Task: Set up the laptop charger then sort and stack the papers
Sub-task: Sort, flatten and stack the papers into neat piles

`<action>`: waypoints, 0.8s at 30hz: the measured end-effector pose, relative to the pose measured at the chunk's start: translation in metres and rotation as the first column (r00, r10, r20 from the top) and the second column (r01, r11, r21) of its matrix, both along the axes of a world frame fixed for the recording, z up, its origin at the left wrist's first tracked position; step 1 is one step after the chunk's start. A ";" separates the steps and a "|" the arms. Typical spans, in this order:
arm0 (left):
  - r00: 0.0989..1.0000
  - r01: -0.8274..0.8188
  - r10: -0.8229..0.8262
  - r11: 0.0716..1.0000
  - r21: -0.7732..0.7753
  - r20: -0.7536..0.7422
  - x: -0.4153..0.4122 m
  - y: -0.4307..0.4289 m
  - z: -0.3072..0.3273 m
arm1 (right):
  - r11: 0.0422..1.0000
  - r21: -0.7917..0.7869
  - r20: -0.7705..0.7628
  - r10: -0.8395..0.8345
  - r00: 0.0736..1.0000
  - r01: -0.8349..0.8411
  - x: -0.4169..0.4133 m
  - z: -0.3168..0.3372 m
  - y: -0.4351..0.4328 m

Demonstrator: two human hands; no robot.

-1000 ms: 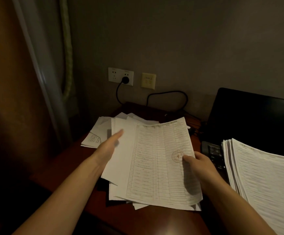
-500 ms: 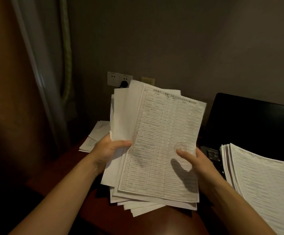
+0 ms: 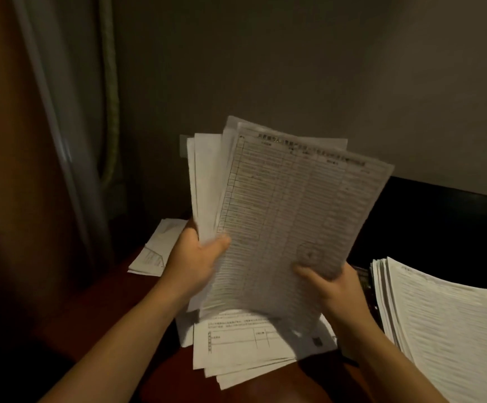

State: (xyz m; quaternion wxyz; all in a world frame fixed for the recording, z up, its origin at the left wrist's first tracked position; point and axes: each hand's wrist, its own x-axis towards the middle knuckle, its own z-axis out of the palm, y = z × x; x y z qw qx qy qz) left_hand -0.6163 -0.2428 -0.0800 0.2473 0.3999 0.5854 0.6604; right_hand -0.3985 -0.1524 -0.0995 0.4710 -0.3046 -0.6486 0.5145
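a dark reddish-brown wooden desk (image 3: 114, 309) carries everything here. near its front edge lies a loose, fanned pile of white printed sheets (image 3: 245, 347), the top one showing a ruled form. further back on the left sits a small heap of folded white papers (image 3: 156, 251), apart from that pile. on the right stands an open black laptop (image 3: 440, 228). a thick stack of white printed pages (image 3: 454, 330) lies before its screen, covering most of the keyboard.

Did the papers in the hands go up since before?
Yes. The held papers rose: a second ago they lay below the wall socket, now they cover most of it.
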 end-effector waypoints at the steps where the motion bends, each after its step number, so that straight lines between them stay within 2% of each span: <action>1: 1.000 0.005 -0.005 1.000 -0.009 -0.006 0.002 -0.002 -0.002 | 1.000 -0.016 -0.005 0.009 1.000 -0.009 0.001 -0.003 -0.002; 8: 0.990 0.115 -0.111 0.993 0.040 -0.087 0.007 -0.008 0.000 | 0.999 0.018 -0.076 0.031 0.997 -0.030 0.000 0.006 -0.005; 13: 0.989 0.136 -0.138 0.990 -0.047 -0.045 0.004 -0.010 -0.009 | 0.990 0.008 0.233 0.136 0.963 -0.141 0.003 0.006 -0.005; 16: 0.990 0.143 -0.143 0.987 -0.072 -0.007 0.007 -0.009 -0.012 | 0.986 -0.041 0.269 0.164 0.949 -0.159 0.008 0.005 -0.008; 19: 0.985 0.162 -0.167 0.982 -0.099 -0.047 0.015 -0.009 -0.013 | 0.986 -0.013 0.313 0.162 0.936 -0.167 0.016 0.007 -0.013; 21: 0.982 0.176 -0.183 0.979 -0.102 -0.057 0.022 -0.008 -0.009 | 0.991 0.019 0.310 0.121 0.943 -0.134 0.027 0.010 -0.015; 24: 0.974 0.226 -0.227 0.969 -0.096 0.005 0.043 -0.002 -0.003 | 0.998 0.042 0.271 0.024 0.962 -0.037 0.054 0.013 -0.013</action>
